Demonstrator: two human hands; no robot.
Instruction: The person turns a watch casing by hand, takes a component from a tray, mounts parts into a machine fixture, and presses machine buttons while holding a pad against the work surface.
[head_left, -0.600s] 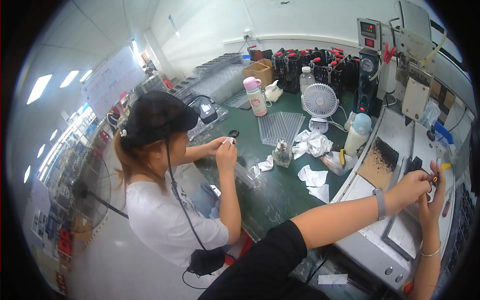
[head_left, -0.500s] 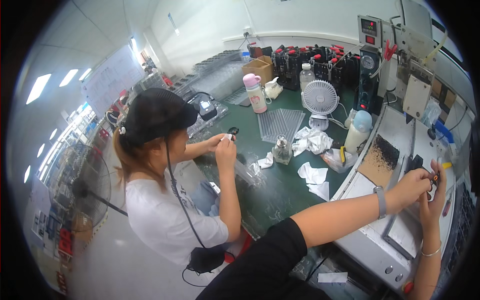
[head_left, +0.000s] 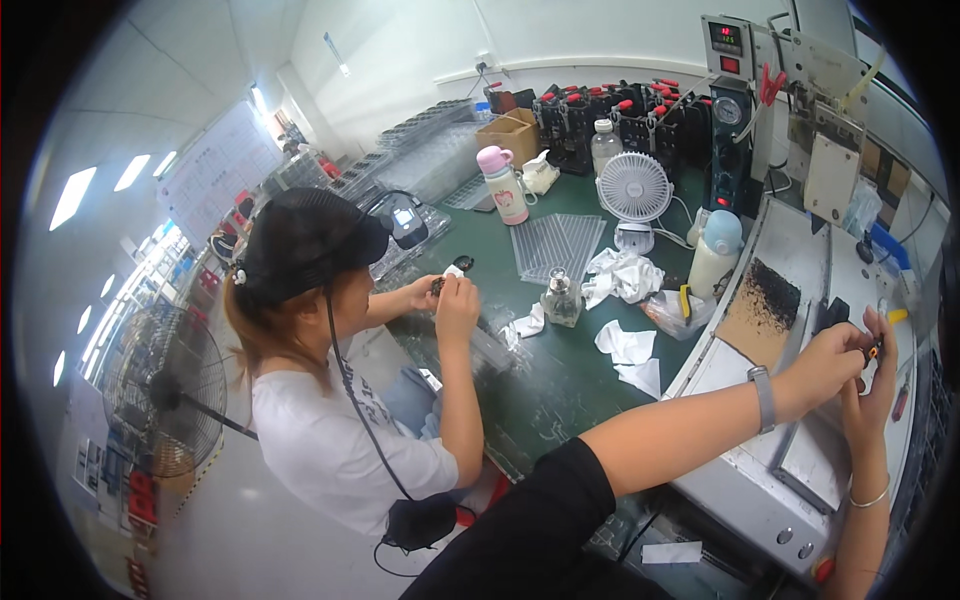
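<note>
Over the white metal machine bed at the right, my left hand reaches across with a grey watch band on its wrist. It is closed on a small black part with an orange spot. My right hand, with a bracelet on its wrist, is closed on the same part from the right side. Fingers cover most of it, so its kind cannot be made out. Left of my hands, a brown cardboard piece lies on the bed, heaped with small black bits.
A co-worker in a dark cap holds a small item at the green table. On it stand a white fan, a pink-capped bottle, a glass jar and crumpled tissues. A blue-capped bottle stands beside the bed.
The view has shifted slightly. Both my hands stay together around the small black part, with only slight finger movement. The co-worker's hands have moved a little.
</note>
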